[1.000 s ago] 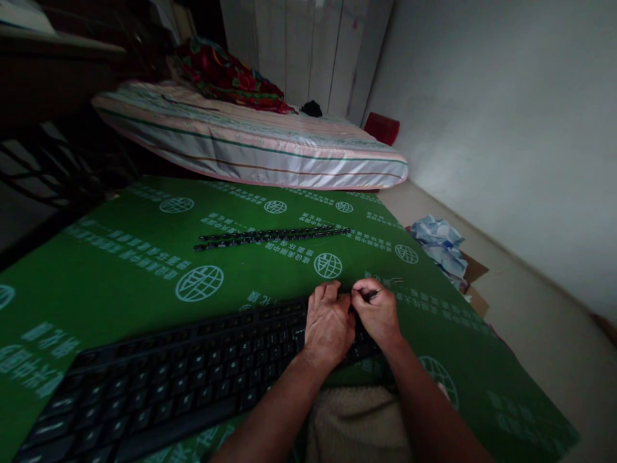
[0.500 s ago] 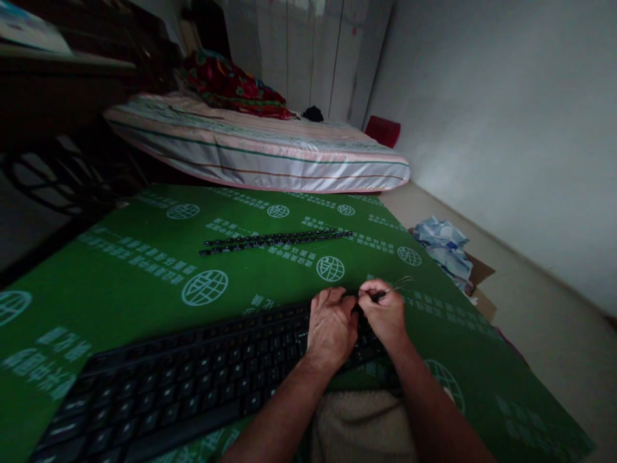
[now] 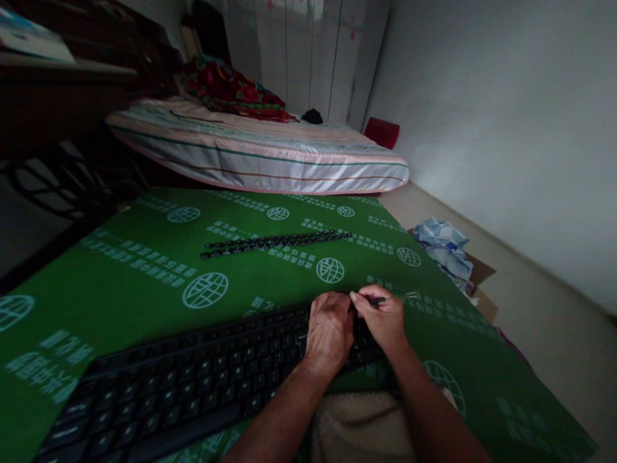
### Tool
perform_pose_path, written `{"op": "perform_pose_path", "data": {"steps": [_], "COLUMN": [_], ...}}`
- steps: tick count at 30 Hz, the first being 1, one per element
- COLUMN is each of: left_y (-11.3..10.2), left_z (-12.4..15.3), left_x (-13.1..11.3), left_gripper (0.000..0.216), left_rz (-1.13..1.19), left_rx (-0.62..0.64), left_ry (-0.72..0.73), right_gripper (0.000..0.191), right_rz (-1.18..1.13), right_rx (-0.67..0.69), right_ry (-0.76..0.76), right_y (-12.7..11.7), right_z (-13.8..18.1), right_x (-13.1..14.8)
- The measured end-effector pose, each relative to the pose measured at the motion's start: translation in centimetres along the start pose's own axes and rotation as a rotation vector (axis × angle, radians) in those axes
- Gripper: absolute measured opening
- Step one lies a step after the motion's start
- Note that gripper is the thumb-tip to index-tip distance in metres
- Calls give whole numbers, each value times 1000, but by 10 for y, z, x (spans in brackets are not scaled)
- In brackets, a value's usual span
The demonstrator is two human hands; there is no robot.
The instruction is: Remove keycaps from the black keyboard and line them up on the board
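A black keyboard (image 3: 207, 366) lies slantwise on a green board with white lettering. Bent and close together, the fingers of my left hand (image 3: 330, 328) press on the right part of the keyboard by its far edge; the fingertips are mostly hidden. Beside it, my right hand (image 3: 383, 315) pinches a thin dark tool (image 3: 377, 301), its fine wire ends pointing right. Thumb and forefinger meet at the keyboard's top right, next to my left fingers. Farther off, small black pieces that look like keycaps (image 3: 241, 249) lie in two long rows.
The green board (image 3: 270, 283) reaches a bed with a striped sheet (image 3: 270, 151). A dark table with a metal stand (image 3: 53, 186) is at left. Crumpled plastic (image 3: 441, 241) and cardboard (image 3: 482, 270) lie on the floor at right, near a white wall.
My right thumb and forefinger have shifted slightly left, closer to my left fingers. The tool in that hand has turned, so its wire ends sit lower and farther right.
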State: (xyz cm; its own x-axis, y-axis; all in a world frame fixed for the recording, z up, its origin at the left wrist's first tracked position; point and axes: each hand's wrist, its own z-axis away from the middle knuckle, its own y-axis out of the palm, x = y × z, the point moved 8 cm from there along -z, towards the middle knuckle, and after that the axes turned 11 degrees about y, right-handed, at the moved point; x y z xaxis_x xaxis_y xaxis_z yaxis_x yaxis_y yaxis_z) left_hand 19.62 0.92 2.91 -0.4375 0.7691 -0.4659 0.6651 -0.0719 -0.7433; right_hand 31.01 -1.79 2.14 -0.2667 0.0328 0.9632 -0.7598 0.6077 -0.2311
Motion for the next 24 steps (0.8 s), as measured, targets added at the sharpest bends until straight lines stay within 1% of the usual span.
{"op": "perform_pose_path", "data": {"steps": [5, 8, 12, 16, 18, 20, 24], "left_y": [-3, -2, -1, -1, -2, -3, -3], "left_z": [1, 3, 8, 12, 13, 13, 13], "left_x": [3, 8, 21, 30, 31, 32, 34], "left_gripper": [14, 18, 28, 21, 16, 13, 10], "left_rz": [82, 141, 213, 303, 341, 372, 426], "left_rx": [-38, -74, -147, -194, -214, -223, -235], "left_ry": [-13, -40, -147, -229, -246, -259, -275], "right_gripper": [25, 26, 26, 25, 19, 16, 22], "right_rz": [13, 30, 46, 59, 97, 138, 221], "right_rx": [50, 54, -4, -109, -114, -55, 160], "right_ry": [-25, -42, -82, -205, -249, -241, -253], "right_y": [1, 0, -9, -25, -29, -28, -11], "right_z": [4, 5, 3, -2, -3, -4, 3], "right_x": [5, 7, 10, 16, 16, 14, 11]}}
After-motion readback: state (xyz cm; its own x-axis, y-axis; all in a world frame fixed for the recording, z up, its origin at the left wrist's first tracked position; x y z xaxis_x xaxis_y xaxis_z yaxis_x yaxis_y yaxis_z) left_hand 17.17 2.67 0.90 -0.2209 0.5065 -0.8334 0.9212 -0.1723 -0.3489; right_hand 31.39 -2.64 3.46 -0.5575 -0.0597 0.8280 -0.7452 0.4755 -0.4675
